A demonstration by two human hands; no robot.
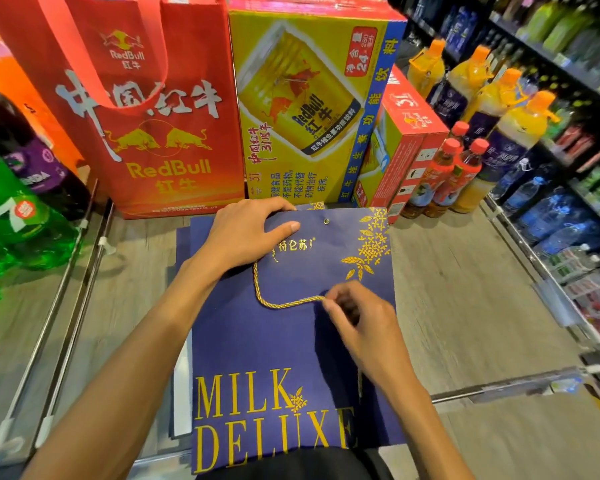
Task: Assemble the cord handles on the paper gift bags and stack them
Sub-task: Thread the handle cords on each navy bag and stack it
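Nearest me: the base end of the navy gift bag, "MILK DELUXE" lettering up, lying flat between my forearms.
Bag location: on a wood-look surface, on top of more flat navy bags whose edges peek out on its left. A red Red Bull bag and a yellow carton stand just beyond it.
Long axis: runs straight away from me, with the mouth at the far end and the base near.
Left hand: curled over the top edge on the left side, thumb on the front face, holding the bag down. It hides the left hole.
Right hand: a narrow fingertip pinch on the free end of the gold cord.
Cord path: it comes out from under my left hand, drops, then sweeps right in a U to the pinch.
Eyelet: the right one is bare, with nothing through it, and sits up near the mouth, apart from the cord tip.
Step in hand: as I judge it, feeding the free end through that eyelet.
Doing it well: I'd pinch close to the tip so it stays stiff and bring it square onto the hole. My left hand should hold the edge firm, so the paper neither slides nor buckles.
Risk: a frayed tip may snag on the metal rim.
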